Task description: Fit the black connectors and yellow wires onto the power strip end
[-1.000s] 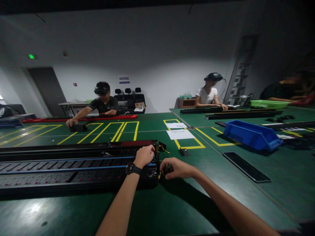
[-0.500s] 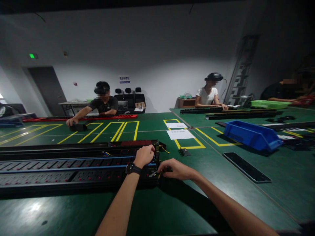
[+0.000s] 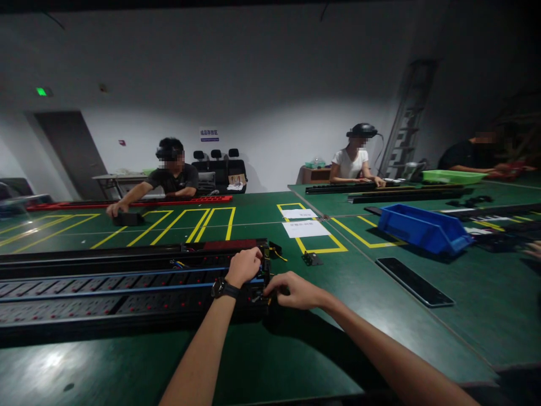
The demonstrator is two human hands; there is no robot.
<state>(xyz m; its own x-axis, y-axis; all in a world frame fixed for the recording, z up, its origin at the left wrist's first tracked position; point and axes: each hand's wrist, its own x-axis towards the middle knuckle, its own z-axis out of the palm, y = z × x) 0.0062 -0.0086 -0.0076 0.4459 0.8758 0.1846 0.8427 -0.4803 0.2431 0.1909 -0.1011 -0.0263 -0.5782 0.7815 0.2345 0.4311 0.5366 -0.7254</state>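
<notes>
Long black power strips (image 3: 160,302) with rows of sockets and small red dots lie side by side at the left, with blue strips running along them. My left hand (image 3: 245,266), a dark watch on its wrist, rests on their right end with its fingers curled down; its fingertips are hidden. Close by, my right hand (image 3: 296,290) is pinched at the end of the nearest power strip, beside small wires and metal parts. What sits between those fingers is too small to make out. A yellow wire (image 3: 279,255) sticks out from the far strip's end.
A small black bracket (image 3: 311,259), paper sheets (image 3: 306,228), a phone (image 3: 414,282) and a blue bin (image 3: 422,228) are on the green table to the right. Across it, one co-worker's hand (image 3: 117,210) holds a black block (image 3: 130,219); another person (image 3: 355,163) sits at black rails (image 3: 406,194).
The whole view has shifted slightly, so things appear a little further left. Both hands stay at the strip's end, with the right fingers drawn closer together. Part of another hand appears at the right edge.
</notes>
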